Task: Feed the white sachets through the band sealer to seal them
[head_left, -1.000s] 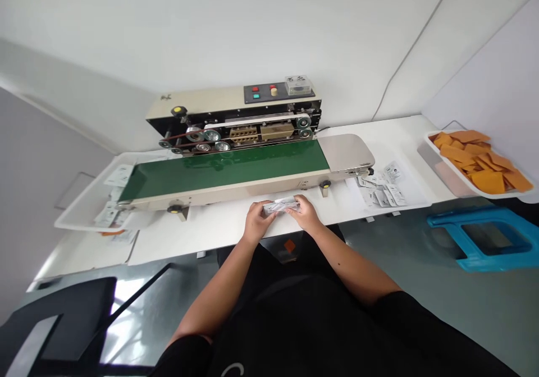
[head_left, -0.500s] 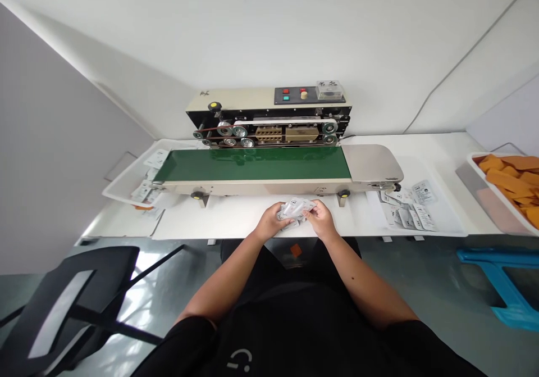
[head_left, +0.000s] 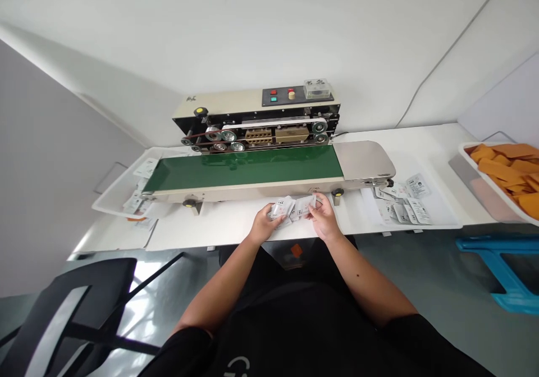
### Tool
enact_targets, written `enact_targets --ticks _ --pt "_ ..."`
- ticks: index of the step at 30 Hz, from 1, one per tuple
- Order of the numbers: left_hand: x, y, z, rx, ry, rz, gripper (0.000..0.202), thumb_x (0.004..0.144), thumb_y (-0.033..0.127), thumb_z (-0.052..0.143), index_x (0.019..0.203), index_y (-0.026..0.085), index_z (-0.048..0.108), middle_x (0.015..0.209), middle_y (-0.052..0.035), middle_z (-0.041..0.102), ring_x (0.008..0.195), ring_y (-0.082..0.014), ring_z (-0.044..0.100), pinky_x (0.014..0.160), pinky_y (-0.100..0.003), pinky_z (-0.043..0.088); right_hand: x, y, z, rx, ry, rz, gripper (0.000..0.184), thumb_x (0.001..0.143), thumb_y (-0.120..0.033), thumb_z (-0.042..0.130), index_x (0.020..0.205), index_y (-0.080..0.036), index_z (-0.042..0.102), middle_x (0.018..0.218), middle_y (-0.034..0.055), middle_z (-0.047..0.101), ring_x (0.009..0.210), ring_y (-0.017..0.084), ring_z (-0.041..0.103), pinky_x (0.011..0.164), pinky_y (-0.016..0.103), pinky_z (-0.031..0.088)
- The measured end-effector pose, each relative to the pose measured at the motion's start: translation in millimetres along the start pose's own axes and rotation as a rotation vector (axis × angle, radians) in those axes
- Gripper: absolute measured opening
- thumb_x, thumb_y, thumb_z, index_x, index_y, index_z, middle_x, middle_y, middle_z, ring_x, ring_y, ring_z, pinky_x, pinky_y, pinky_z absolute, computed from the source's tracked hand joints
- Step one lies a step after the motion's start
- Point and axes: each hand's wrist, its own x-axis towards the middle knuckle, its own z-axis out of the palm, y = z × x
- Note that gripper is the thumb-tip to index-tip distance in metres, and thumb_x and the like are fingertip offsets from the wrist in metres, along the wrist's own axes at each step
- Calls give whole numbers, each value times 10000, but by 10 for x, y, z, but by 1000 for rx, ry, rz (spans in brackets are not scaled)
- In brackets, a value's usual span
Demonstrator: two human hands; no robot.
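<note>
At the table's front edge, my left hand (head_left: 263, 223) is closed on a small printed white packet (head_left: 282, 207). Beside it, my right hand (head_left: 324, 219) pinches another white packet (head_left: 306, 203) by its right side. The two packets are side by side, and more packets show partly beneath them; how many is hidden. Just behind my hands runs a sealing machine (head_left: 256, 104) with a green conveyor belt (head_left: 248, 169). The belt's surface carries nothing that I can make out.
On the right, a white tray (head_left: 446, 217) holds several printed packets (head_left: 410, 211). Farther right stands a bin (head_left: 471, 183) of orange pieces (head_left: 511, 169). A white bin (head_left: 105, 200) with packets sits left. A black chair (head_left: 92, 293) and blue stool (head_left: 505, 270) flank me.
My right hand has moved slightly away from the left, and the packets that overlapped now lie spread side by side. The camera view has tilted and shifted a little.
</note>
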Motion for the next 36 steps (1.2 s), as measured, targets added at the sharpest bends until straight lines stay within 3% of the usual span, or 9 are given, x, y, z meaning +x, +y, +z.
enact_targets --ticks 3,5,7,10,15,21,26,31,36 --pt "-1 17 -10 8 -1 -8 483 798 539 852 1112 192 733 1051 -81 813 947 -250 749 850 -334 581 -181 -96 -45 42 -53 104 905 802 -402 909 1554 -317 413 1082 7 701 754 126 712 716 279 612" --pt "4 22 -18 6 -10 -14 490 798 546 848 1116 193 732 1064 -82 815 954 -253 752 857 -335 582 -319 -149 -78 41 -35 144 848 803 -411 910 1516 -314 461 1103 12 699 800 140 735 735 291 633" --pt "16 14 -22 6 -14 -17 500 797 549 844 1130 193 731 1076 -84 818 963 -257 758 865 -337 584 -431 -202 -115 33 14 150 696 775 -442 924 1346 -271 564 1079 27 704 850 168 741 727 301 633" --pt "42 -24 -17 21 -7 -14 520 788 558 845 1132 186 731 1083 -91 822 963 -265 763 862 -343 587 -512 -333 -180 -7 126 83 565 727 -473 936 1093 -225 584 933 29 704 783 166 700 652 270 571" --pt "61 -69 -9 54 14 16 544 779 595 841 1120 185 733 1079 -100 827 961 -270 766 871 -348 592 -492 -771 -253 -34 340 -66 520 727 -431 924 987 -215 529 782 -2 672 639 114 606 550 208 459" --pt "52 -56 -11 69 24 -10 569 776 610 841 1140 187 728 1102 -96 824 976 -267 762 860 -338 585 -496 -1279 -202 -95 392 -253 460 791 -396 899 1010 -214 539 1002 39 768 739 130 709 625 240 589" --pt "47 -85 2 78 13 -5 550 786 596 829 1137 187 722 1112 -87 817 993 -261 753 889 -336 578 -511 -1425 -187 -150 400 -398 420 816 -371 898 1025 -214 569 990 28 764 767 132 734 631 235 611" --pt "28 -65 6 75 -3 8 527 797 595 818 1127 195 722 1105 -84 814 997 -263 749 887 -338 578 -402 -1425 -206 -167 342 -339 371 836 -312 874 1047 -205 589 987 29 761 751 124 741 643 236 634" --pt "21 -58 6 57 -25 33 489 806 568 814 1108 193 724 1077 -82 810 963 -252 743 869 -334 572 57 -1525 -198 -160 277 -213 389 820 -215 849 1120 -201 602 901 9 746 723 126 748 613 203 631"
